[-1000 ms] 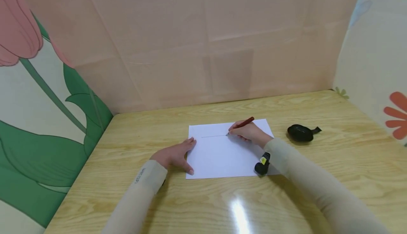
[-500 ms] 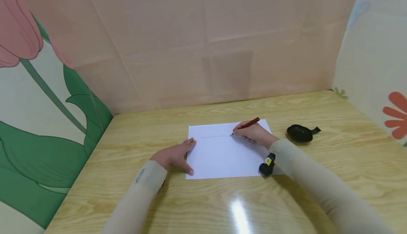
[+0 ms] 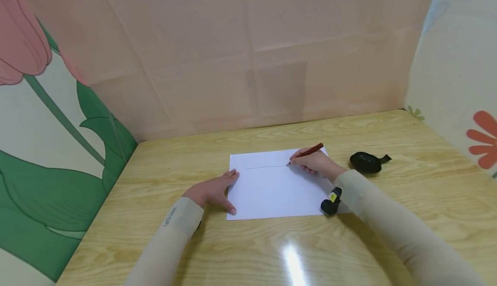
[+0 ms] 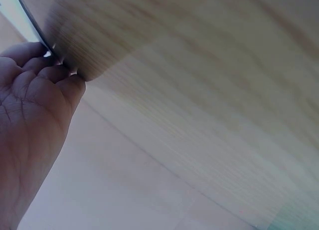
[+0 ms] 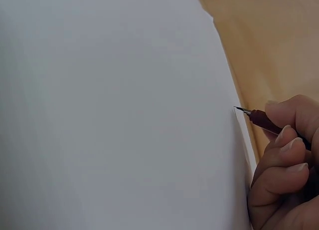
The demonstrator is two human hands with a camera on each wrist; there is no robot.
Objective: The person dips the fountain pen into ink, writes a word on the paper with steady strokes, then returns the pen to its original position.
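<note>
A sheet of white paper (image 3: 268, 195) lies on the wooden table, with one thin, nearly straight line (image 3: 265, 167) across its upper part. My right hand (image 3: 315, 161) pinches a dark red pen (image 3: 313, 149) between thumb and fingers. The pen's slim metal tip meets the paper at the line's right end; the right wrist view shows this pen (image 5: 263, 119) close up. My left hand (image 3: 211, 190) rests at the sheet's left edge, thumb and fingers spread apart on it. In the left wrist view, the left hand (image 4: 35, 100) shows its palm side, fingertips at the paper's edge.
A glossy black oval object (image 3: 366, 162) with a short tail lies right of the paper; its kind is unclear. A small black device (image 3: 331, 204) hangs at my right wrist over the sheet. A pinkish covering (image 3: 202, 70) rises behind the wooden table (image 3: 163, 165).
My right hand has slid to the right with the pen, and the line on the paper has grown longer that way. The left hand stays in place.
</note>
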